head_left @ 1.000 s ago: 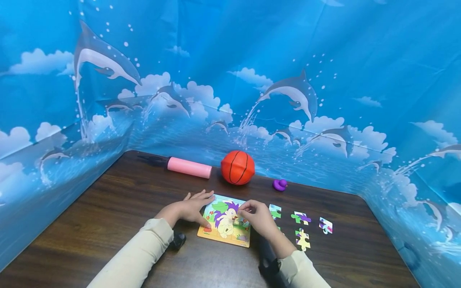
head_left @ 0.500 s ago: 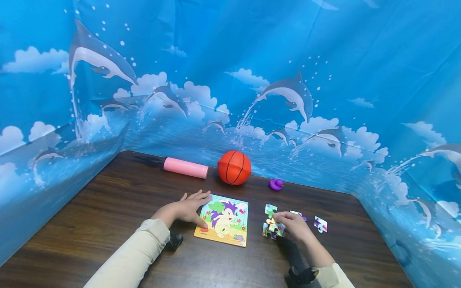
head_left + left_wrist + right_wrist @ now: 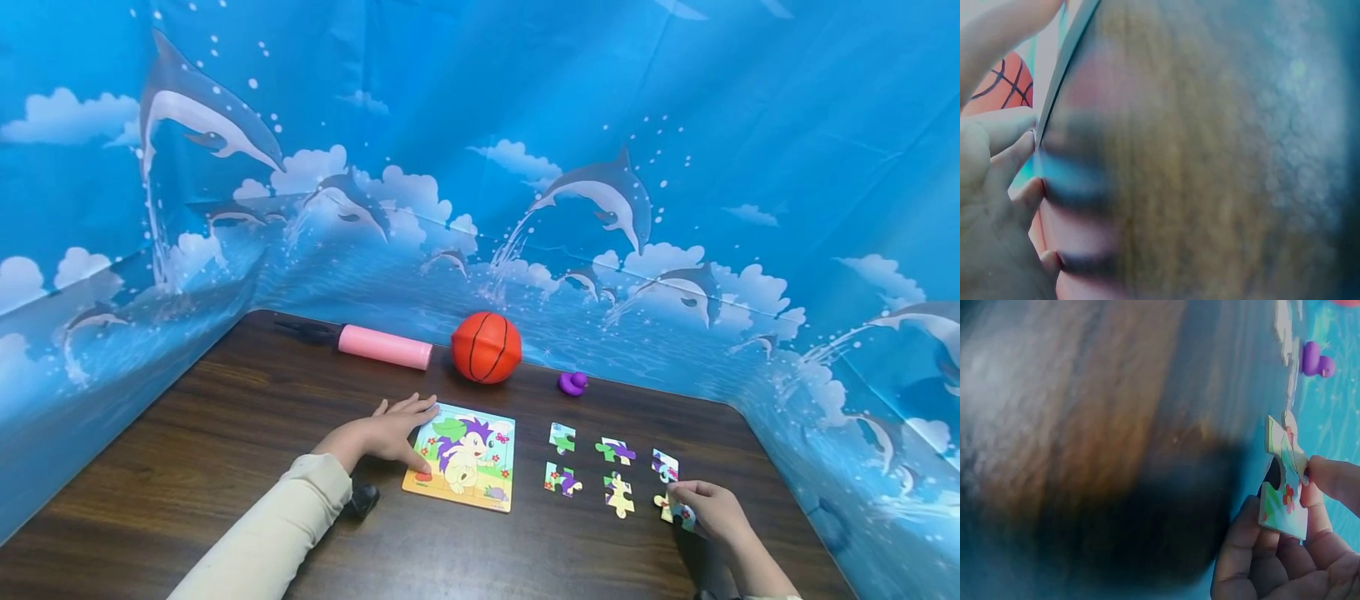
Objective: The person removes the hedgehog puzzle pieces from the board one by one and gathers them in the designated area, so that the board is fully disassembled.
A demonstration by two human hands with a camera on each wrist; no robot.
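Note:
My left hand [image 3: 381,435] rests on the left edge of a square puzzle board [image 3: 491,475] with a purple-haired hedgehog picture, fingers spread toward its top corner and thumb near its lower left. In the left wrist view, the left fingers [image 3: 1035,190] reach the table surface beside the board's edge. Far to the right, my right hand [image 3: 718,510] pinches a jigsaw piece [image 3: 1288,503] between thumb and fingers. That piece is pale green and yellow with red flowers, tilted up in the right wrist view. Just beyond it lies another jigsaw piece [image 3: 664,463] with purple and white parts.
Several loose pieces sit in two rows between the hands, among them a yellow puzzle piece [image 3: 619,497] and a green-blue puzzle piece [image 3: 562,437]. Along the back stand a pink hand pump [image 3: 385,347], an orange basketball [image 3: 486,348] and a purple duck [image 3: 573,384], before a dolphin-print curtain [image 3: 420,208].
My right hand has gone from the board to the loose pieces, then farther right with a piece in its fingers. A yellow piece now lies in the lower row. The left hand stays put.

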